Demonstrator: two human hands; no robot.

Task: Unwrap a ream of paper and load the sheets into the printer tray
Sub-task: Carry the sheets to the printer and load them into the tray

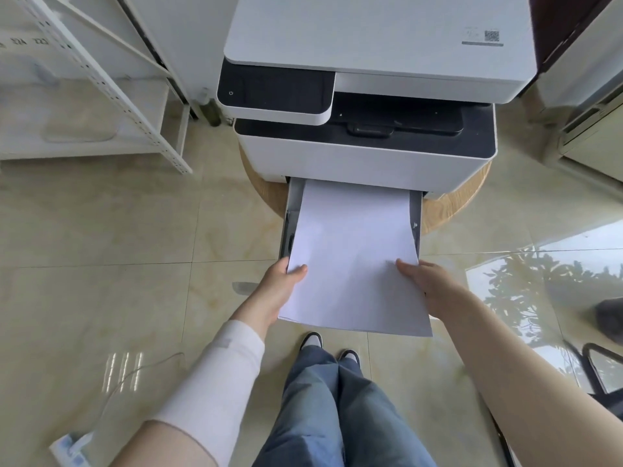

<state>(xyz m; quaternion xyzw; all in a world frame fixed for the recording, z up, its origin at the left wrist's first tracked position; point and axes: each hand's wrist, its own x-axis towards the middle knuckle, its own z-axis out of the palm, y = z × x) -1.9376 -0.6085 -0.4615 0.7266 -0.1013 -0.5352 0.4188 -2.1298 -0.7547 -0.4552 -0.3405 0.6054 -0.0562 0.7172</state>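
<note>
A white printer (367,153) with a dark control panel stands on a round wooden stool. Its paper tray (292,210) is pulled out toward me at the bottom front. A stack of white sheets (354,251) lies tilted with its far end inside the tray and its near end sticking out over the floor. My left hand (286,281) grips the stack's left edge, thumb on top. My right hand (424,281) holds the right edge, fingers resting on the top sheet.
A white metal shelf (101,96) stands at the left. The round wooden stool (448,210) shows under the printer. A power strip (72,449) and its cable lie on the tiled floor at lower left. A dark chair (603,372) is at the right edge.
</note>
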